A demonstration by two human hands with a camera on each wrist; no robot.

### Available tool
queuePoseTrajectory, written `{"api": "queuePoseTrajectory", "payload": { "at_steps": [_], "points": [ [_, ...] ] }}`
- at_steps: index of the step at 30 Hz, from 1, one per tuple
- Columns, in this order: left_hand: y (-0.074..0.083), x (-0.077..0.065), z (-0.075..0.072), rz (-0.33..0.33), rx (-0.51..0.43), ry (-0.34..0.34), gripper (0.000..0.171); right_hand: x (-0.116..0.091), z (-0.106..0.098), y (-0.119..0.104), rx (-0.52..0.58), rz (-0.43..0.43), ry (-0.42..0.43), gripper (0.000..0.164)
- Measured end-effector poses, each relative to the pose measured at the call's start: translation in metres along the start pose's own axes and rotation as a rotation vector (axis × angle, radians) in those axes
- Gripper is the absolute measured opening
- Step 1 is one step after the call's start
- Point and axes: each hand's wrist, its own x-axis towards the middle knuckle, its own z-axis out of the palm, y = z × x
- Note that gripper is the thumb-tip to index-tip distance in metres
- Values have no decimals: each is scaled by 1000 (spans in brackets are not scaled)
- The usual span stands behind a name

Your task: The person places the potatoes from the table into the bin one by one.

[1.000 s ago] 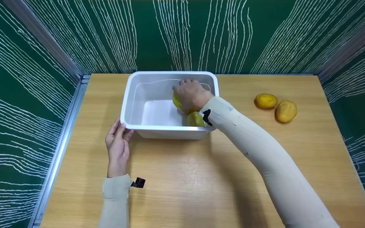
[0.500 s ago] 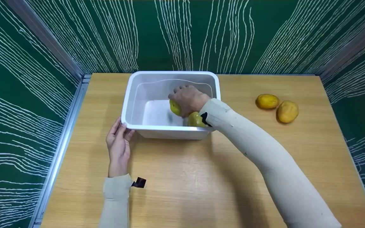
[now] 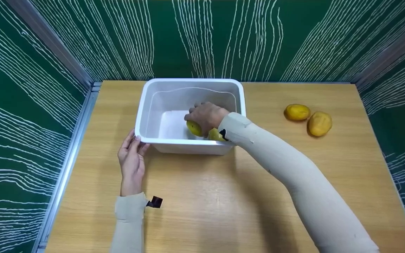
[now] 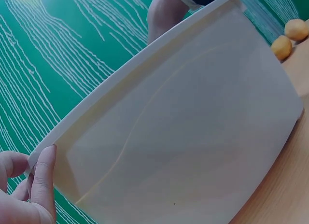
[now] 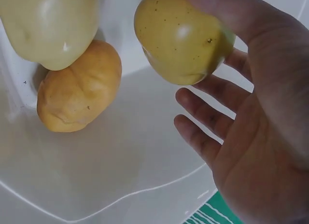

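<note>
Around three sides: green panels point(image 3: 167, 35), lined in white. Between these: wood-toned tabletop point(image 3: 188, 182).

Toward the back of the tabletop: white bin point(image 3: 192, 149), upright. Crossed at the near right corner by the right sleeve point(image 3: 294, 165); contact not determinable. Could skid or tip, if leaned on there while braced at one corner only.

Inside the bin: right hand point(image 3: 206, 115). Shows a grip parted to roughly a fruit's width, thumb on one side, fingers spread on the other, with hold of the speckled fruit point(image 5: 181, 40). Looks a light hold; could slip early, owing to smooth skin. Cannot tell whether bottomed on the bin.

At the near left corner: left hand point(image 3: 132, 163), grip closed in a pinch on the rim. Could let the bin swivel, if slack.

Also in the bin: pale fruit point(image 5: 50, 26) and orange fruit point(image 5: 82, 89), apparently touching. Could be knocked and bruised by a careless drop.

Right of the bin: tan fruit point(image 3: 320, 124), then smaller yellow fruit point(image 3: 297, 112), just beside. Could roll, if nudged by the sleeve.
</note>
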Motion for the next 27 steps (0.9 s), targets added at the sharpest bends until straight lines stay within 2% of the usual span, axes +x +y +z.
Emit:
{"api": "queuePoseTrajectory", "payload": {
  "at_steps": [6,19,27],
  "points": [
    [1,0,1,2,5,0,45,5,6,-5,-54,-20,-44,74],
    [2,-1,2,-2,-6,14,44,4,10,-5,-6,-26,-50,75],
    [1,-2,3,2,-18,2,45,7,15,-2,-23,-52,-52,78]
  ]
}}
